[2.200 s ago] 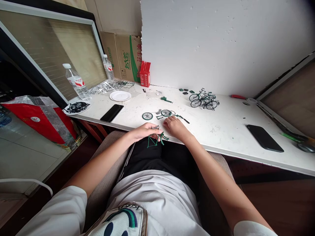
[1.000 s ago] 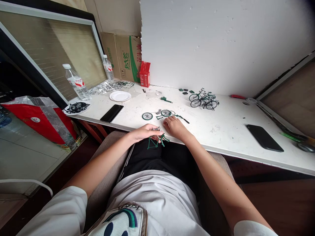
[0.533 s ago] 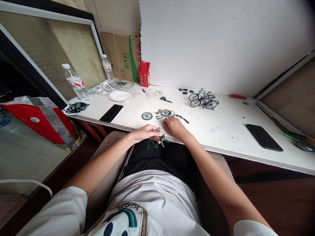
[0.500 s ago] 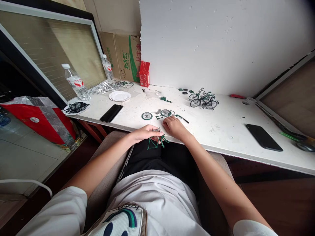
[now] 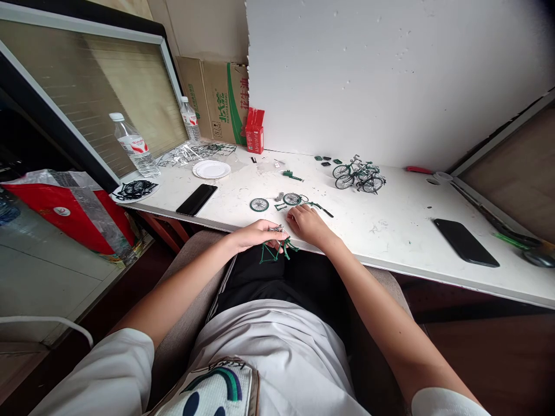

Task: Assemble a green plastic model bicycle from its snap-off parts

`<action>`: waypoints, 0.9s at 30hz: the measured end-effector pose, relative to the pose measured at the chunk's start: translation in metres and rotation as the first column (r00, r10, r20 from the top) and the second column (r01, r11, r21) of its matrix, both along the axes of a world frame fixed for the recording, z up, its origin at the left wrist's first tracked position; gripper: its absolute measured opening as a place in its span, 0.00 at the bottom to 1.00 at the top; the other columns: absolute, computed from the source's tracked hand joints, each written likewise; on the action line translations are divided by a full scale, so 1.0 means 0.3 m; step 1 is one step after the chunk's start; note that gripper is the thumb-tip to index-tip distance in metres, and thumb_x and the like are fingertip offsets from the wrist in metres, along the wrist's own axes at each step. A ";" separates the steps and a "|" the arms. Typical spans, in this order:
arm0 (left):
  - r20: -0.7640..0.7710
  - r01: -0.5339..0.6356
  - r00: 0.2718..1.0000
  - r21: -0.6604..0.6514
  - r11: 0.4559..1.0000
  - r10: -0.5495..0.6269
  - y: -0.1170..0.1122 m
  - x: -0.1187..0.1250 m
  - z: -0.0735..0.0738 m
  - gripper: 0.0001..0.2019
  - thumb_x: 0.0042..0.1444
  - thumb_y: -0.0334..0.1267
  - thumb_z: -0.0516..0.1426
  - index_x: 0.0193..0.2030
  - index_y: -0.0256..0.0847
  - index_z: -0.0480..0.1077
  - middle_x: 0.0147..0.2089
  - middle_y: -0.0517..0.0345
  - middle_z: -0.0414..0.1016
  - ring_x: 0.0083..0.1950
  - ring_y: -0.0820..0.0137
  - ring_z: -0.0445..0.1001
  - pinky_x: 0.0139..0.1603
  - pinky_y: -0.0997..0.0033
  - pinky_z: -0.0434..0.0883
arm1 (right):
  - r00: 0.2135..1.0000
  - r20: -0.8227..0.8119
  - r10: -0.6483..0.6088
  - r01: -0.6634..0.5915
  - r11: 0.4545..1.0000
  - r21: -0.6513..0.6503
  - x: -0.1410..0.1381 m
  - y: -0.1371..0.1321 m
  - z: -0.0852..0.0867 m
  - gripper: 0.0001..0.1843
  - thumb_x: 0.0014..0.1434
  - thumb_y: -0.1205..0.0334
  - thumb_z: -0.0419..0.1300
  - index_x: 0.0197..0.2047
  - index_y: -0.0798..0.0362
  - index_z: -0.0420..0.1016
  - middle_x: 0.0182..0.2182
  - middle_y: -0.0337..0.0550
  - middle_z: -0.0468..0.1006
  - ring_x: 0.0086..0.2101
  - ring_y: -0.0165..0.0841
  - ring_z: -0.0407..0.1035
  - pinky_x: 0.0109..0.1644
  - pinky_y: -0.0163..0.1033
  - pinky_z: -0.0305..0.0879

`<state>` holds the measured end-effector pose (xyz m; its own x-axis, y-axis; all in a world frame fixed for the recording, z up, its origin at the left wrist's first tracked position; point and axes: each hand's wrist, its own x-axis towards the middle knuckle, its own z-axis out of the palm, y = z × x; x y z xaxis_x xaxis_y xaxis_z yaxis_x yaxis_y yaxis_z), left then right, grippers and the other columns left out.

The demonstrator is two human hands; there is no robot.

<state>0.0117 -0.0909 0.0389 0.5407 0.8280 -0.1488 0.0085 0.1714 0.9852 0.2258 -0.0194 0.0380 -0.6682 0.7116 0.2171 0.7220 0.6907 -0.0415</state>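
Observation:
My left hand (image 5: 255, 234) pinches a small green model bicycle frame (image 5: 275, 249) at the front edge of the white table (image 5: 390, 231), the frame hanging just below the edge. My right hand (image 5: 309, 222) rests on the table beside it, fingers curled at the frame's top; whether it grips the frame is unclear. Two loose green wheels (image 5: 259, 204) (image 5: 292, 199) and a thin green part (image 5: 321, 207) lie just beyond my hands. Finished green model bicycles (image 5: 359, 175) stand farther back.
A black phone (image 5: 197, 199) lies at left, another black phone (image 5: 466, 242) at right. Paper plates (image 5: 211, 169), water bottles (image 5: 133, 145), a red carton (image 5: 255, 132), a cardboard box (image 5: 221, 101), black parts on a plate (image 5: 135, 188) and tools at far right (image 5: 515, 237).
Hardly anything differs; my left hand has shifted the green frame slightly at the table edge, and both hands stay where they were.

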 end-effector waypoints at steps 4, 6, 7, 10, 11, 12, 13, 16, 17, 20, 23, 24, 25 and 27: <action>-0.004 0.003 1.000 -0.004 1.000 -0.003 0.002 0.001 0.000 0.23 0.55 0.53 0.71 0.44 0.33 0.80 0.43 0.48 0.82 0.42 0.63 0.83 0.50 0.63 0.76 | 1.000 0.004 -0.002 0.002 1.000 0.000 -0.002 0.000 0.001 0.15 0.78 0.59 0.50 0.50 0.58 0.76 0.47 0.58 0.81 0.49 0.46 0.70 0.53 0.45 0.59; -0.004 0.005 1.000 -0.003 1.000 -0.005 0.002 0.001 0.000 0.22 0.56 0.53 0.71 0.44 0.33 0.80 0.43 0.48 0.82 0.42 0.64 0.83 0.50 0.63 0.76 | 1.000 0.005 -0.002 0.002 1.000 0.000 -0.003 -0.001 0.002 0.15 0.77 0.59 0.50 0.50 0.58 0.76 0.47 0.58 0.81 0.49 0.46 0.70 0.53 0.45 0.59; -0.003 0.006 1.000 -0.003 1.000 -0.006 0.002 0.001 0.000 0.22 0.56 0.53 0.71 0.44 0.33 0.80 0.43 0.48 0.82 0.42 0.64 0.83 0.50 0.63 0.76 | 1.000 0.005 -0.002 0.002 1.000 -0.001 -0.004 -0.001 0.002 0.15 0.77 0.59 0.50 0.50 0.58 0.76 0.47 0.58 0.81 0.49 0.46 0.70 0.53 0.45 0.59; 0.003 0.006 1.000 -0.008 1.000 -0.006 0.001 0.001 0.000 0.22 0.55 0.53 0.71 0.43 0.34 0.80 0.43 0.48 0.82 0.41 0.65 0.83 0.50 0.63 0.76 | 1.000 0.005 -0.002 0.002 1.000 -0.001 -0.004 -0.002 0.003 0.15 0.77 0.59 0.51 0.50 0.58 0.76 0.47 0.58 0.81 0.49 0.47 0.70 0.52 0.45 0.59; 0.005 0.006 1.000 -0.010 1.000 -0.006 0.000 0.002 0.000 0.22 0.55 0.53 0.72 0.43 0.34 0.80 0.43 0.49 0.82 0.41 0.65 0.83 0.50 0.64 0.76 | 1.000 0.006 -0.003 0.003 1.000 0.000 -0.003 -0.003 0.003 0.15 0.77 0.59 0.51 0.50 0.58 0.76 0.47 0.58 0.81 0.49 0.47 0.70 0.52 0.45 0.59; 0.006 0.006 1.000 -0.010 1.000 -0.006 0.000 0.002 0.000 0.22 0.55 0.53 0.72 0.43 0.34 0.80 0.42 0.49 0.82 0.41 0.65 0.83 0.50 0.64 0.76 | 1.000 0.006 -0.003 0.003 1.000 0.002 -0.003 -0.003 0.004 0.15 0.77 0.59 0.51 0.50 0.58 0.76 0.47 0.59 0.81 0.49 0.47 0.70 0.52 0.45 0.59; 0.006 0.007 1.000 -0.009 1.000 -0.007 0.000 0.002 -0.001 0.22 0.55 0.53 0.71 0.43 0.34 0.80 0.42 0.49 0.82 0.41 0.65 0.83 0.50 0.64 0.76 | 1.000 0.007 -0.003 0.003 1.000 0.003 -0.003 -0.004 0.004 0.15 0.77 0.59 0.51 0.50 0.58 0.76 0.47 0.59 0.81 0.49 0.47 0.70 0.52 0.45 0.59; 0.004 0.015 1.000 -0.004 1.000 -0.015 -0.001 0.003 -0.003 0.22 0.55 0.54 0.71 0.43 0.34 0.81 0.43 0.49 0.82 0.41 0.66 0.83 0.50 0.64 0.76 | 1.000 0.005 -0.002 0.001 1.000 0.002 -0.004 -0.006 0.005 0.16 0.77 0.59 0.51 0.51 0.59 0.76 0.48 0.59 0.81 0.49 0.47 0.69 0.52 0.45 0.59; 0.003 0.018 1.000 -0.004 1.000 -0.018 -0.001 0.004 -0.003 0.22 0.55 0.53 0.71 0.43 0.34 0.81 0.43 0.49 0.82 0.41 0.66 0.83 0.50 0.64 0.76 | 1.000 0.004 -0.002 0.002 1.000 0.001 -0.005 -0.006 0.005 0.16 0.77 0.59 0.51 0.51 0.59 0.76 0.48 0.59 0.81 0.48 0.47 0.69 0.52 0.45 0.59; 0.002 0.023 1.000 -0.006 1.000 -0.023 -0.002 0.004 -0.006 0.22 0.56 0.53 0.71 0.44 0.33 0.81 0.44 0.48 0.83 0.41 0.66 0.83 0.50 0.64 0.76 | 1.000 0.007 -0.006 0.006 1.000 -0.002 -0.006 -0.007 0.006 0.16 0.77 0.59 0.50 0.51 0.59 0.76 0.48 0.59 0.81 0.48 0.47 0.69 0.52 0.46 0.59; 0.001 0.022 1.000 -0.007 1.000 -0.022 -0.001 0.004 -0.010 0.22 0.57 0.53 0.70 0.45 0.33 0.81 0.45 0.48 0.82 0.42 0.65 0.83 0.50 0.64 0.76 | 1.000 0.010 -0.008 0.008 1.000 -0.002 -0.007 -0.007 0.004 0.16 0.77 0.59 0.50 0.51 0.59 0.76 0.48 0.59 0.81 0.49 0.47 0.69 0.52 0.46 0.59; 0.001 0.018 1.000 -0.007 1.000 -0.018 -0.001 0.004 -0.012 0.22 0.57 0.53 0.71 0.45 0.33 0.81 0.44 0.48 0.82 0.42 0.65 0.83 0.50 0.64 0.76 | 1.000 0.010 -0.008 0.008 1.000 -0.002 -0.006 -0.007 0.003 0.16 0.77 0.59 0.50 0.51 0.59 0.76 0.48 0.59 0.81 0.49 0.47 0.69 0.52 0.45 0.58; 0.001 0.015 1.000 -0.007 1.000 -0.015 0.000 0.003 -0.013 0.22 0.56 0.53 0.71 0.44 0.33 0.81 0.44 0.48 0.82 0.42 0.65 0.83 0.50 0.64 0.76 | 1.000 0.010 -0.008 0.008 1.000 -0.001 -0.006 -0.006 0.002 0.16 0.77 0.59 0.50 0.51 0.59 0.75 0.48 0.59 0.81 0.49 0.47 0.69 0.52 0.45 0.58; -0.002 0.012 1.000 -0.010 1.000 -0.012 0.000 0.004 -0.015 0.22 0.56 0.53 0.71 0.44 0.33 0.81 0.42 0.49 0.82 0.42 0.65 0.82 0.49 0.64 0.76 | 1.000 0.009 -0.009 0.009 1.000 0.002 -0.005 -0.004 -0.001 0.16 0.78 0.59 0.50 0.51 0.58 0.75 0.48 0.58 0.81 0.49 0.47 0.69 0.52 0.45 0.58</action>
